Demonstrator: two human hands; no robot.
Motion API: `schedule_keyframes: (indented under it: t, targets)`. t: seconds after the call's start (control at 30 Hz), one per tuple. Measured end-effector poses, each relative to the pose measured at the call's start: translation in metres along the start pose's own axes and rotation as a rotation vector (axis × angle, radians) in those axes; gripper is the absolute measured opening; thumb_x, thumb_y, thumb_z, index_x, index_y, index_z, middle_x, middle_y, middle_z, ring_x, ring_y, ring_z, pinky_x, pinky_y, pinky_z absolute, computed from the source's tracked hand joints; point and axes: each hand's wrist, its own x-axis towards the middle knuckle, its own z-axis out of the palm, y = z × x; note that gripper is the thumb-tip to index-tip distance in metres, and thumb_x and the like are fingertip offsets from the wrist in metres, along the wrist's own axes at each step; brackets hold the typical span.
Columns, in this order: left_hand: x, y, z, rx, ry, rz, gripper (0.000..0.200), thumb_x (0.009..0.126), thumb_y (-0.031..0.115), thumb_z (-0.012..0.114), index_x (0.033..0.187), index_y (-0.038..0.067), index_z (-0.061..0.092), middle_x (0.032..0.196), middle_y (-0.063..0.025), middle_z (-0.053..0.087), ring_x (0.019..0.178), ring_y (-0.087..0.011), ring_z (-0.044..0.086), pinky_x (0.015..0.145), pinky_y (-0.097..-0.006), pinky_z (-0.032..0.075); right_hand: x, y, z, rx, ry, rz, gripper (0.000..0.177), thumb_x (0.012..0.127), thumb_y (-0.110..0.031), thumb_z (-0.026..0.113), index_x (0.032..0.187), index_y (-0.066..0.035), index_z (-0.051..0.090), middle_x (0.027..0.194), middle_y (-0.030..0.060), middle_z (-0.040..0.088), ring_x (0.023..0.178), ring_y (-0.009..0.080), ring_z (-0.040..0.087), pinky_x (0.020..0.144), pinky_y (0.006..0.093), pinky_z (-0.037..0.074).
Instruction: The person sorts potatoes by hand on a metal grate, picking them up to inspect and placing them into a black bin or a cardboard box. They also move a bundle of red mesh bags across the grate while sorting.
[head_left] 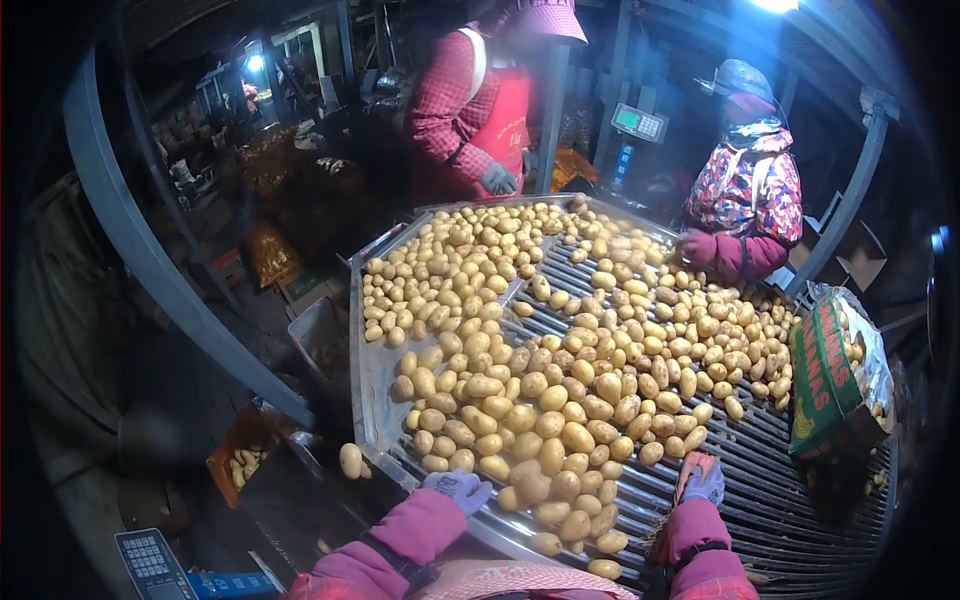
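Many yellow potatoes (560, 400) are spread over a metal sorting table with a slatted surface (780, 500). My left hand (458, 490), in a pale purple glove, is at the table's near left edge beside the potatoes. Its fingers stretch to the right, and I see nothing held in it. My right hand (706, 484), gloved too, is low over the slats, right of the nearest potatoes. Its fingers look closed around a reddish, strip-like thing (690, 478) whose kind I cannot make out. Another potato (350, 460) shows just outside the left rim.
Across the table stand a person in a red apron (505, 130) and a person in a patterned jacket (745, 185). A green printed carton (825, 380) stands on the right side. Scales (640, 123) are behind; another scale display (152, 562) and an orange crate (235, 455) are left.
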Motion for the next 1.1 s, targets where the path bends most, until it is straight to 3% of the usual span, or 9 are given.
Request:
schedule_keyframes:
  t: [0.27,0.33,0.4,0.53,0.73,0.8,0.87,1.0,1.1]
  targets:
    - [-0.002,0.007,-0.019,-0.124,-0.061,-0.112,0.031,0.092,0.024,0.042,0.121,0.022,0.054,0.105,-0.0020,0.056,0.103,-0.0203,0.056,0.078,-0.0401,0.045,0.006,0.009,0.010,0.049,-0.025,0.031,0.047,0.093,-0.042,0.036,0.101,-0.003,0.062,0.104,0.0239,0.062,0.100,0.0428,0.057,0.083,0.0492,0.045]
    - [-0.003,0.001,-0.005,0.019,0.051,0.051,0.029,0.092,0.024,0.043,0.117,0.021,0.056,0.102,-0.0018,0.057,0.101,-0.0207,0.057,0.076,-0.0408,0.046,0.006,0.010,0.011,0.074,0.014,0.025,0.046,0.093,-0.041,0.037,0.102,-0.004,0.062,0.103,0.0237,0.062,0.100,0.0425,0.057,0.083,0.0490,0.046]
    - [-0.007,0.003,-0.008,0.011,0.083,0.079,0.027,0.090,0.023,0.045,0.115,0.020,0.057,0.101,-0.0018,0.057,0.100,-0.0211,0.057,0.075,-0.0414,0.046,0.003,-0.019,-0.011,-0.093,-0.158,0.006,0.047,0.093,-0.043,0.038,0.103,-0.005,0.063,0.103,0.0228,0.063,0.099,0.0419,0.058,0.083,0.0485,0.047]
    - [-0.006,0.004,-0.004,0.009,0.178,0.081,0.024,0.087,0.019,0.049,0.109,0.018,0.058,0.098,-0.0025,0.057,0.098,-0.0223,0.057,0.072,-0.0428,0.045,0.008,0.015,0.016,0.028,-0.007,0.182,0.047,0.092,-0.047,0.039,0.102,-0.008,0.064,0.100,0.0206,0.064,0.098,0.0411,0.059,0.081,0.0477,0.048]
    - [-0.004,0.002,-0.005,0.025,0.210,0.124,0.027,0.083,0.017,0.052,0.109,0.017,0.057,0.097,-0.0024,0.057,0.096,-0.0230,0.057,0.071,-0.0430,0.045,0.007,0.026,0.035,-0.003,0.133,0.020,0.036,0.093,-0.035,0.041,0.096,-0.008,0.065,0.093,0.0191,0.064,0.091,0.0398,0.059,0.080,0.0473,0.047]
    - [-0.005,0.004,-0.004,0.027,0.188,0.116,0.027,0.083,0.016,0.052,0.110,0.017,0.057,0.097,-0.0021,0.057,0.096,-0.0231,0.057,0.071,-0.0432,0.045,0.006,0.025,0.035,0.138,-0.009,-0.002,0.040,0.093,-0.037,0.039,0.100,-0.005,0.064,0.096,0.0214,0.063,0.092,0.0430,0.058,0.080,0.0487,0.047]
    - [-0.008,0.003,-0.003,-0.028,0.262,0.141,0.027,0.086,0.019,0.049,0.111,0.018,0.057,0.098,-0.0014,0.057,0.097,-0.0232,0.057,0.072,-0.0433,0.044,-0.008,0.026,0.045,-0.014,0.111,-0.128,0.039,0.092,-0.034,0.039,0.099,-0.004,0.063,0.095,0.0218,0.063,0.091,0.0430,0.058,0.079,0.0487,0.047]
    - [-0.007,0.003,-0.005,0.063,0.154,0.088,0.027,0.091,0.024,0.044,0.114,0.023,0.057,0.101,0.0001,0.058,0.098,-0.0222,0.057,0.074,-0.0424,0.043,-0.005,0.005,0.038,0.017,-0.004,-0.108,0.037,0.092,-0.033,0.039,0.098,-0.004,0.062,0.096,0.0227,0.062,0.092,0.0431,0.058,0.078,0.0492,0.046]
    - [-0.008,0.007,-0.014,0.040,0.075,0.046,0.029,0.089,0.023,0.045,0.116,0.023,0.056,0.103,-0.0010,0.058,0.100,-0.0215,0.056,0.076,-0.0435,0.043,-0.009,0.009,0.043,0.067,0.134,-0.160,0.037,0.093,-0.031,0.039,0.095,-0.003,0.063,0.093,0.0236,0.062,0.087,0.0440,0.057,0.076,0.0500,0.046]
